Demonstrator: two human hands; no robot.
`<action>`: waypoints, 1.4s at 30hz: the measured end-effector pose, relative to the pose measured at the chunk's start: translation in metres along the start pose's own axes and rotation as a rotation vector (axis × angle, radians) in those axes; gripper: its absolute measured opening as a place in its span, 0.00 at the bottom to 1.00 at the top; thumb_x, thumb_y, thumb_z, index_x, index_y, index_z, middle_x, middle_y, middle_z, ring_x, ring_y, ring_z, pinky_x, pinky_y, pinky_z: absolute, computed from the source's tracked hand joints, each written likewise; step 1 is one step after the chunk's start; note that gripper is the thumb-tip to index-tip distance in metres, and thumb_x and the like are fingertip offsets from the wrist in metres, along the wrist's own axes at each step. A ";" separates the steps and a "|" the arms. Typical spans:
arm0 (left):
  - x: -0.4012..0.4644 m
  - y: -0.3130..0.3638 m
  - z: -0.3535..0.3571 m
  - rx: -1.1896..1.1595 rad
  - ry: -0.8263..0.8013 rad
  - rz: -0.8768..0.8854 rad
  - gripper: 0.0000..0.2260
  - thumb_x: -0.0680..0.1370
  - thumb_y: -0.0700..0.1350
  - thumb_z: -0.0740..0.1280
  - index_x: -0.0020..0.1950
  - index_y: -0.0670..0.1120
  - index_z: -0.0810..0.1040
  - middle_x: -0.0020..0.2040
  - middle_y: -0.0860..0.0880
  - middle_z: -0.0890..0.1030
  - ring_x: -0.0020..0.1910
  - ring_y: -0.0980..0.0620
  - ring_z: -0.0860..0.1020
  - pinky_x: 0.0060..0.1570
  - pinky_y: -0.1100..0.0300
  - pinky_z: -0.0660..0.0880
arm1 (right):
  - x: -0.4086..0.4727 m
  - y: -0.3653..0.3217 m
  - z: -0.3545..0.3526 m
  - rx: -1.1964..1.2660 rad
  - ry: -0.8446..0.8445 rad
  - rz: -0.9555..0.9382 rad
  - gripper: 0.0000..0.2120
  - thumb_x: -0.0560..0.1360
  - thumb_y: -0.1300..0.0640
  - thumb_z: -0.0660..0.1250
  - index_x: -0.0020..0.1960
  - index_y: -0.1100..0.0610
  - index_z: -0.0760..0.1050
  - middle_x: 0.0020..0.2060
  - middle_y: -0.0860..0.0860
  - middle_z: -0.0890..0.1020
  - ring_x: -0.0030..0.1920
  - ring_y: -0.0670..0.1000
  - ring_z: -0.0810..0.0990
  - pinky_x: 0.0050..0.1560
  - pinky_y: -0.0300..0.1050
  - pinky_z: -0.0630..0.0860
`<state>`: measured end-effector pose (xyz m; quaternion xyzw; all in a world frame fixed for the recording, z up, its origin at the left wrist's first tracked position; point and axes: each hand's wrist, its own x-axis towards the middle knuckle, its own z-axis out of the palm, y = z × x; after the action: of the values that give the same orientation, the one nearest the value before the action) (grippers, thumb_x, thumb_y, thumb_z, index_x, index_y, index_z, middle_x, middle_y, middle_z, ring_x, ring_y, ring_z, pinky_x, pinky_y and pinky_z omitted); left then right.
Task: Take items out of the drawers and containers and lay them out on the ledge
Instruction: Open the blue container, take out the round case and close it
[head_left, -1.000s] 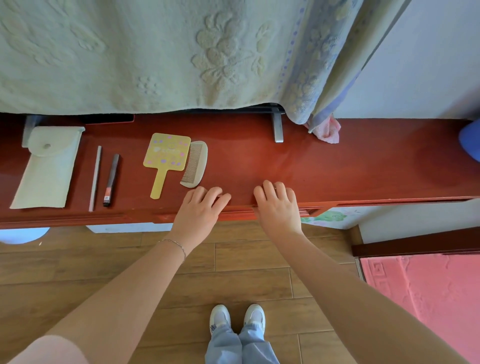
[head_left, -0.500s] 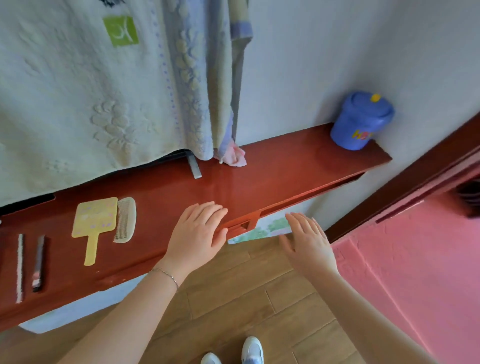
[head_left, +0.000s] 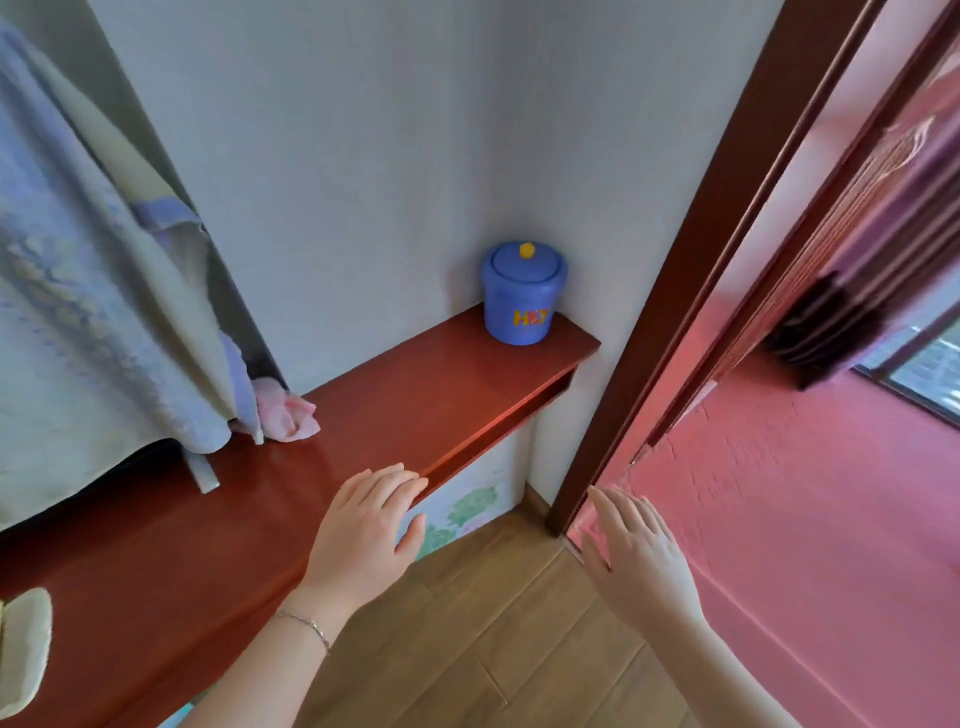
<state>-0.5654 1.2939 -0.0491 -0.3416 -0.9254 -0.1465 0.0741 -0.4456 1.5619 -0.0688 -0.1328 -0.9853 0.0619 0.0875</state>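
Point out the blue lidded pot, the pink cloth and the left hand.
blue lidded pot (head_left: 521, 306): head view, front of its body.
pink cloth (head_left: 287, 411): head view, middle of the bundle.
left hand (head_left: 366, 525): head view, back of the hand.

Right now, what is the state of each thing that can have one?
blue container: lid on, upright at the ledge's far end.
ledge: drawer under it closed.
left hand: open, resting on ledge edge.
right hand: open, empty.
pink cloth: crumpled.
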 end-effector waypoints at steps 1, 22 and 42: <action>0.010 0.003 0.001 -0.001 0.002 0.003 0.27 0.80 0.56 0.44 0.57 0.47 0.80 0.55 0.53 0.80 0.58 0.53 0.76 0.61 0.57 0.68 | 0.006 0.008 -0.001 -0.010 0.007 -0.009 0.23 0.68 0.52 0.73 0.61 0.58 0.76 0.56 0.53 0.81 0.59 0.55 0.79 0.63 0.53 0.68; 0.245 -0.043 0.042 -0.028 0.067 0.039 0.17 0.74 0.50 0.58 0.57 0.47 0.79 0.54 0.52 0.80 0.58 0.52 0.76 0.61 0.59 0.65 | 0.242 0.035 -0.002 0.117 -0.044 -0.011 0.27 0.72 0.46 0.56 0.64 0.60 0.73 0.59 0.53 0.79 0.60 0.54 0.77 0.62 0.50 0.72; 0.389 -0.048 0.052 -0.169 0.001 -0.053 0.21 0.75 0.57 0.57 0.60 0.48 0.78 0.55 0.51 0.80 0.53 0.51 0.77 0.48 0.58 0.75 | 0.397 0.043 0.010 0.465 -0.258 -0.051 0.49 0.68 0.40 0.70 0.77 0.55 0.44 0.76 0.47 0.51 0.74 0.45 0.52 0.66 0.33 0.50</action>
<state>-0.8926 1.5134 -0.0168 -0.3221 -0.9183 -0.2262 0.0417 -0.8138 1.7109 -0.0226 -0.0753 -0.9507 0.3007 -0.0092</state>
